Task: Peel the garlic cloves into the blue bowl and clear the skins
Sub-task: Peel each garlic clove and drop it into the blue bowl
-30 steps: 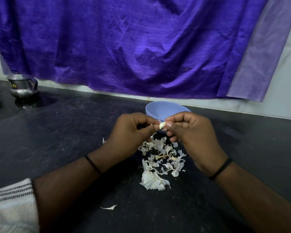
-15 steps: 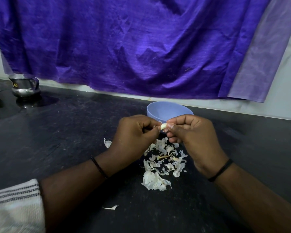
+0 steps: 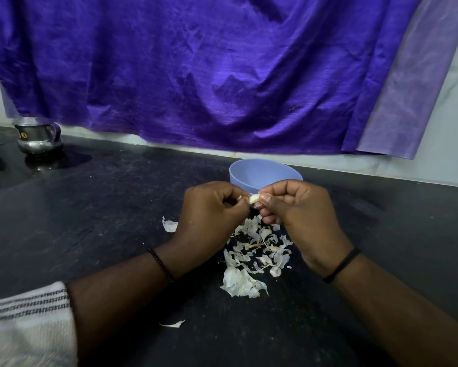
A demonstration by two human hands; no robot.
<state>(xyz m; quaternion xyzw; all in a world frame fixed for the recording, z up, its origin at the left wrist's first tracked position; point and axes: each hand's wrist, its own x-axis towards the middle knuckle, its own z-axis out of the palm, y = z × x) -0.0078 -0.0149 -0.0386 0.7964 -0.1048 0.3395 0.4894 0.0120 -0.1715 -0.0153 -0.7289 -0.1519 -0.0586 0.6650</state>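
Note:
A pale garlic clove [image 3: 253,199] is pinched between the thumb and fingers of my right hand [image 3: 299,213], just in front of the blue bowl [image 3: 264,172]. My left hand [image 3: 209,210] meets it from the left, its fingertips pinching a bit of skin at the clove. Both hands hover over a heap of white garlic skins [image 3: 254,255] on the black counter [image 3: 90,207]. The bowl's inside is mostly hidden behind my hands.
A single skin [image 3: 169,225] lies left of the heap and another [image 3: 173,324] near the front. A steel pot [image 3: 37,136] stands at the far left. A purple cloth [image 3: 196,75] hangs along the back wall. A striped sleeve [image 3: 26,321] fills the lower left corner.
Both hands stay together on the clove and have shifted only slightly. The left fingers work at the skin.

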